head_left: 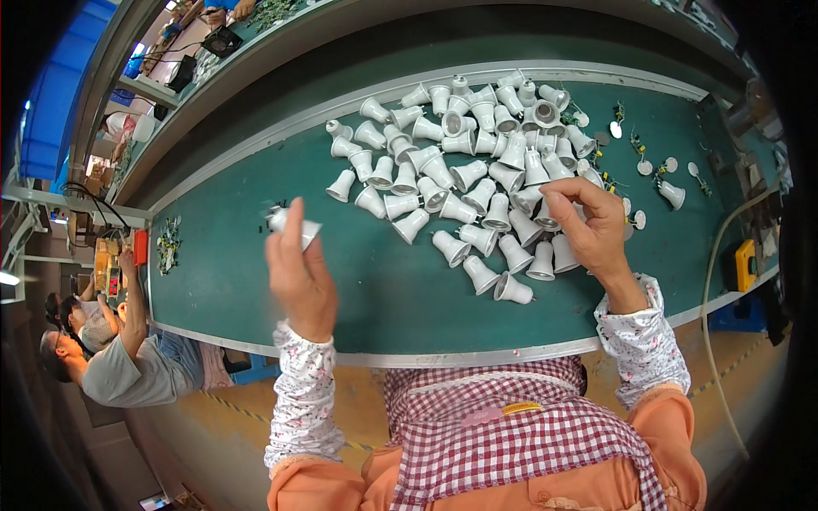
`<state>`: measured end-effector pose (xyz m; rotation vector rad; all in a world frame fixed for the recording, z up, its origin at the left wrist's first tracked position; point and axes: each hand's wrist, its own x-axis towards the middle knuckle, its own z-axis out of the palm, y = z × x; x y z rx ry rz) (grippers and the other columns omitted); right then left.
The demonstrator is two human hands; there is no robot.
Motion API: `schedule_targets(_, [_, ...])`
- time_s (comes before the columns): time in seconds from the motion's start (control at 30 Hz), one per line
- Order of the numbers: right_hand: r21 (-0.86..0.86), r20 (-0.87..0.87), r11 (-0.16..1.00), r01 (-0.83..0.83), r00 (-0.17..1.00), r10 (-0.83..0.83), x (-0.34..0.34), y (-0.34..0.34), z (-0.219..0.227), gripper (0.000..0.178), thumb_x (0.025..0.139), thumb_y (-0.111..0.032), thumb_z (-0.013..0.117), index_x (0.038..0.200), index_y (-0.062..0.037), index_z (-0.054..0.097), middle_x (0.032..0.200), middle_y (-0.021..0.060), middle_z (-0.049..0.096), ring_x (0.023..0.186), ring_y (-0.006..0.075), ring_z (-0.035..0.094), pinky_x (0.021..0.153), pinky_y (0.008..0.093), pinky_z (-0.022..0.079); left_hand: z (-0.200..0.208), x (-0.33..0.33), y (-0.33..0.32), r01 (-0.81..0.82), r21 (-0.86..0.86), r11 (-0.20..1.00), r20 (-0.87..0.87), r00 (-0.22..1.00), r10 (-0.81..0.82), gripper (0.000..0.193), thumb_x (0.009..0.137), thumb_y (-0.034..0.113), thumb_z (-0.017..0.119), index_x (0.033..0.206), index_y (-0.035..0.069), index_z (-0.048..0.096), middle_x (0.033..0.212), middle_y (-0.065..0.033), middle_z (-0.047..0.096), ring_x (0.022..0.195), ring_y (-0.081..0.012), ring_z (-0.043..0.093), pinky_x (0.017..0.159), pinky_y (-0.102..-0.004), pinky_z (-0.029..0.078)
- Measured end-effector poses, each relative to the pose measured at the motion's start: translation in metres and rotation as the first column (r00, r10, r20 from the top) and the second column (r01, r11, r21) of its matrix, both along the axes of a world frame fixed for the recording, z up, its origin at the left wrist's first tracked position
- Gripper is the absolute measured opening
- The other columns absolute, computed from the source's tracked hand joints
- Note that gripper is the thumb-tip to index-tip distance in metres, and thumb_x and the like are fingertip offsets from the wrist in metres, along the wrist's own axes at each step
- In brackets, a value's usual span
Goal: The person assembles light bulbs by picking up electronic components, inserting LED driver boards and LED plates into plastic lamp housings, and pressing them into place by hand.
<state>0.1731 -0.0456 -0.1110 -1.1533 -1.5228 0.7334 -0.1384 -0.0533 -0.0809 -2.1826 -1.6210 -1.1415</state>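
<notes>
My left hand (303,285), slightly blurred, is to the left of a big pile of lamp housings. Its fingers hold one white bell-shaped lamp housing (310,233), partly hidden behind the index finger. Small dark parts show at that housing's far end. Over the right side of the pile, my right hand (594,230) is curled, thumb and index finger close together. Whatever might be between those fingertips cannot be made out. White lamp housings (468,175) lie in many directions beneath and beside it, some showing silvery insides.
Small circuit boards with white discs (645,167) lie at the right of the green worktable (383,302). More loose boards (169,245) sit at its left end, near a red box (141,248). A hose (709,281) hangs at right. Another person (141,366) works at left.
</notes>
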Motion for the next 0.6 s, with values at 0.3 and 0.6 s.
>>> schedule_targets(0.3, [0.032, -0.115, 0.97, -0.24, 0.964, 0.242, -0.036, -0.013, 0.018, 0.023, 0.078, -0.006, 0.064, 0.101, -0.0011, 0.061, 0.069, 0.0054, 0.064, 0.06, 0.0085, 0.06, 0.055, 0.0219, 0.047, -0.003, 0.099, -0.011, 0.73, -0.426, 0.534, 0.901, 0.396, 0.177, 0.031, 0.092, 0.018, 0.05, 0.118, 0.002, 0.051, 0.071, -0.0009, 0.055, 0.057, -0.0046, 0.047, 0.049, -0.0183, 0.039])
schedule_targets(0.6, [0.087, -0.099, 0.988, -0.125, 0.986, 0.134, -0.034, -0.017, 0.026, 0.022, 0.081, -0.005, 0.059, 0.103, -0.0008, 0.059, 0.065, 0.0053, 0.064, 0.057, 0.0106, 0.063, 0.051, 0.0215, 0.049, -0.001, 0.133, -0.003, 0.806, -0.327, 0.493, 0.945, 0.267, 0.189, 0.03, 0.092, 0.018, 0.051, 0.117, 0.001, 0.053, 0.071, 0.0028, 0.053, 0.057, -0.0017, 0.043, 0.048, -0.0148, 0.035])
